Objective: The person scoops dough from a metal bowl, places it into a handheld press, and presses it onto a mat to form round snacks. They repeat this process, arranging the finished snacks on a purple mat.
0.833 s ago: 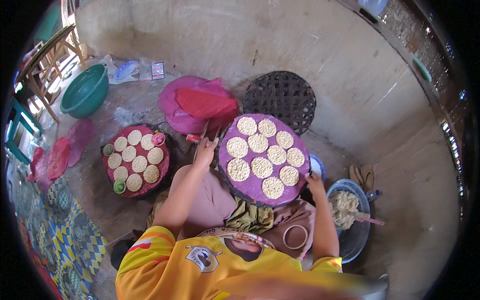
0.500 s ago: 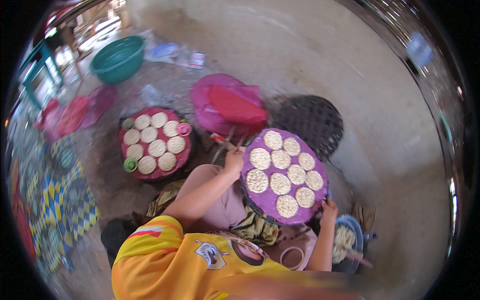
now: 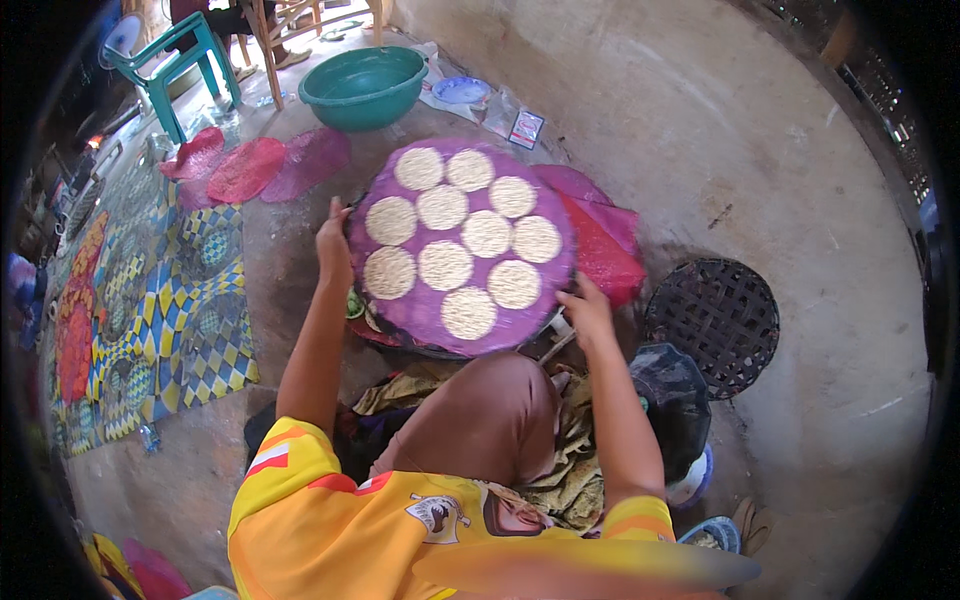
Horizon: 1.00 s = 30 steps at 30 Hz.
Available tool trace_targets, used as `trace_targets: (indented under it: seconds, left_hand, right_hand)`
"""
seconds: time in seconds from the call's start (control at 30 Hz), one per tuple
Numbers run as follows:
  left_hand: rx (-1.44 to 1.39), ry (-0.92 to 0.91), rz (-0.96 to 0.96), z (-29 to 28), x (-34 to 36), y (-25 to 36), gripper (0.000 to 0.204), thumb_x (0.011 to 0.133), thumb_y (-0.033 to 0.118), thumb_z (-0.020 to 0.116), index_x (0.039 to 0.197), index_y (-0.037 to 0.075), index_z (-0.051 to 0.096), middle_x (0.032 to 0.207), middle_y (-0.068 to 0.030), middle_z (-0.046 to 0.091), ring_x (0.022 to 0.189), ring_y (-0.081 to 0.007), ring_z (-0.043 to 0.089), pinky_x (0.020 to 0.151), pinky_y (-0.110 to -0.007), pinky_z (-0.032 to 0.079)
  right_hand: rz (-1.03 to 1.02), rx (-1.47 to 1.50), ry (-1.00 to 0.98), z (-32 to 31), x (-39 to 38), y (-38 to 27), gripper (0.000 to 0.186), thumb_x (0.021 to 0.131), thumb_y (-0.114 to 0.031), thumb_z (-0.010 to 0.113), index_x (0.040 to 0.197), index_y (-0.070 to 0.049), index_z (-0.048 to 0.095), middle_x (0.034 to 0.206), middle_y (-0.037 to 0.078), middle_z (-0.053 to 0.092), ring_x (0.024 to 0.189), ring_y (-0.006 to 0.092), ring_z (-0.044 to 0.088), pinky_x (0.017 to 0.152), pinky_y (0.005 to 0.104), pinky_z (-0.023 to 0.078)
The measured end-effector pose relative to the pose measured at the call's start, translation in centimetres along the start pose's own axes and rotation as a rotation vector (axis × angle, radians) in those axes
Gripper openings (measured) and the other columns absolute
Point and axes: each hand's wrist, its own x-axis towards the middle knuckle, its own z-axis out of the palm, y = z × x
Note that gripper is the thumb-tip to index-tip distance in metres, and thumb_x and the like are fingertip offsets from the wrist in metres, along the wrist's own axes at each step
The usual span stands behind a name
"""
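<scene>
A round tray lined with purple plastic (image 3: 415, 322) is held up in front of me, with several flat, pale, grainy discs (image 3: 442, 207) spread over it. Gripping its left rim is my left hand (image 3: 333, 245), thumb uppermost. My right hand (image 3: 588, 308) closes on the opposite rim, lower down. Beneath the raised tray, a second tray is mostly hidden; part of its edge and a small green ring (image 3: 354, 304) peek out below my left hand. Behind the tray's right side lie red and magenta plastic sheets (image 3: 606, 250).
A dark woven round tray (image 3: 712, 328) lies on the floor to the right, near a black plastic-like container (image 3: 672, 385). A green basin (image 3: 365, 95) and teal chair (image 3: 165, 75) stand at the far left. A patterned mat (image 3: 215, 330) covers floor at left.
The purple-lined tray has swung left, from right of my knees to above the second tray, now largely covered. Both hands travelled with it, and my view shifted.
</scene>
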Motion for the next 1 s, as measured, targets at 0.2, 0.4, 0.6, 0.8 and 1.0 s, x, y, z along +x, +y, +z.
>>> trace_targets:
  seconds: [0.2,0.4,0.6,0.8,1.0]
  left_hand:
    - [0.375,0.293,0.233,-9.0,4.7,-4.2,0.069,0.083,0.055,0.039,0.103,-0.009,0.056,0.095,-0.0117,0.058,0.080,-0.0163,0.052,0.079,-0.026,0.038]
    - [0.212,0.322,0.074,-10.9,5.5,-8.1,0.075,0.083,0.059,0.036,0.098,-0.012,0.056,0.093,-0.0133,0.059,0.083,-0.0182,0.053,0.082,-0.027,0.039]
    - [0.243,0.341,0.048,-10.7,6.2,-9.7,0.076,0.082,0.059,0.036,0.101,-0.012,0.055,0.093,-0.0131,0.059,0.084,-0.0187,0.054,0.082,-0.027,0.039]
    - [0.294,0.290,0.086,-11.1,6.6,-10.2,0.081,0.078,0.063,0.041,0.104,-0.013,0.052,0.098,-0.0142,0.056,0.088,-0.0195,0.053,0.084,-0.028,0.039]
    - [0.328,0.281,-0.025,-11.3,7.6,-9.9,0.077,0.081,0.061,0.038,0.106,-0.010,0.053,0.101,-0.0145,0.057,0.092,-0.0219,0.052,0.090,-0.036,0.033]
  right_hand:
    - [0.282,-0.183,-0.085,10.8,5.8,7.5,0.053,0.066,0.005,0.058,0.117,-0.002,0.047,0.086,0.009,0.058,0.062,0.0131,0.051,0.056,0.0264,0.041]
    - [0.348,-0.377,-0.093,12.1,7.9,12.0,0.065,0.062,0.006,0.059,0.124,-0.001,0.040,0.090,0.013,0.059,0.065,0.0172,0.055,0.055,0.0285,0.044]
    - [0.326,-0.339,-0.006,12.3,7.5,11.3,0.066,0.061,0.008,0.056,0.124,0.000,0.039,0.107,0.017,0.054,0.077,0.0195,0.055,0.057,0.0285,0.045]
    - [0.379,-0.253,-0.055,12.1,7.6,12.3,0.067,0.061,0.007,0.053,0.126,0.001,0.037,0.109,0.017,0.053,0.080,0.0209,0.054,0.060,0.0305,0.045]
    - [0.330,-0.185,0.053,11.6,7.4,11.2,0.053,0.069,-0.003,0.059,0.119,0.002,0.043,0.097,0.012,0.056,0.077,0.0180,0.053,0.064,0.0292,0.043]
